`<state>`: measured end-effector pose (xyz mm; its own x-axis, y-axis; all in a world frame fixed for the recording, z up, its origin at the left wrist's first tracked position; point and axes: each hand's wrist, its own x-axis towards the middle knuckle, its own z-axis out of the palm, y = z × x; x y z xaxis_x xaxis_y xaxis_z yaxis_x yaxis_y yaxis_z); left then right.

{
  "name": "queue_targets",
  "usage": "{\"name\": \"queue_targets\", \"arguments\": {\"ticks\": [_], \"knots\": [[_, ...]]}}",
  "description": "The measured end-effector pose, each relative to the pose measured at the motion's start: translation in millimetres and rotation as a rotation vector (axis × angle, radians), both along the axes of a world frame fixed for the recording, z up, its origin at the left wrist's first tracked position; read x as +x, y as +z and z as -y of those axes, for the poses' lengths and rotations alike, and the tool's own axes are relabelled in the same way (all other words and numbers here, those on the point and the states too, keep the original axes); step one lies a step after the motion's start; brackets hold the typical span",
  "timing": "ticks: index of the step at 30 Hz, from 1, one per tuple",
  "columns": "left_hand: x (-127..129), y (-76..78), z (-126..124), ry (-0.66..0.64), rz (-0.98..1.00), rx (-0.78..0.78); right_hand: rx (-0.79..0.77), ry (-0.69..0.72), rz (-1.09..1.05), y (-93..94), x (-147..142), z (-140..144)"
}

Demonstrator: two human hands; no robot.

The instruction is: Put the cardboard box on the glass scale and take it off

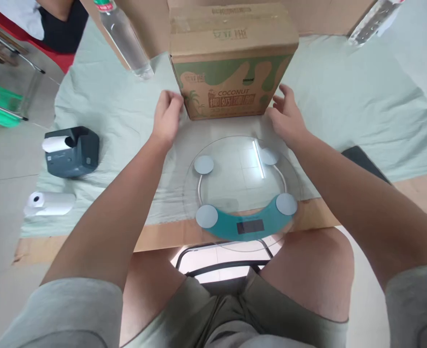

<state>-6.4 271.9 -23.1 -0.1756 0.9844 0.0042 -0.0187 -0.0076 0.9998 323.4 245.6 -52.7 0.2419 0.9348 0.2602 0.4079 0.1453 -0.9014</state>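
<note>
A brown cardboard box (pixel 233 92) with green print and the word COCONUT stands behind a round glass scale (pixel 249 227). My left hand (pixel 169 116) is at the box's lower left edge, its fingers curled in against the side. On the opposite side, my right hand (pixel 287 113) has its fingers bent and its thumb at the lower right corner. Some fingertips are hard to make out. The scale has a teal band with a dark display and lies partly over the table's front edge.
A clear bottle (pixel 126 41) stands at the back left, another bottle (pixel 373 24) at the back right. A dark label printer (pixel 71 152) and a white paper roll (pixel 50 203) are at left. A dark flat object (pixel 365 162) lies beyond my right forearm. Another person's arm (pixel 55 7) shows top left.
</note>
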Motion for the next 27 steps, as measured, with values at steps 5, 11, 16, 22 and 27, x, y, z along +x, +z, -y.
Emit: {"name": "queue_targets", "arguments": {"ticks": [5, 11, 16, 22, 27], "knots": [[-29, 6.8, 91, 0.099, 0.041, -0.068, -0.025, -0.240, -0.161, 1.3, 21, 87], [-42, 5.5, 150, 0.090, 0.224, -0.005, 0.088, -0.174, -0.296, -4.4, 29, 136], [-43, -4.2, 146, 0.118, 0.266, 0.074, 0.093, -0.156, -0.237, -6.0, 29, 135], [-46, -9.3, 148, 0.089, 0.260, 0.073, 0.048, -0.157, -0.212, -2.9, 28, 137], [-48, -2.5, 138, 0.052, 0.209, 0.024, -0.027, -0.223, -0.350, 5.8, 26, 134]]}}
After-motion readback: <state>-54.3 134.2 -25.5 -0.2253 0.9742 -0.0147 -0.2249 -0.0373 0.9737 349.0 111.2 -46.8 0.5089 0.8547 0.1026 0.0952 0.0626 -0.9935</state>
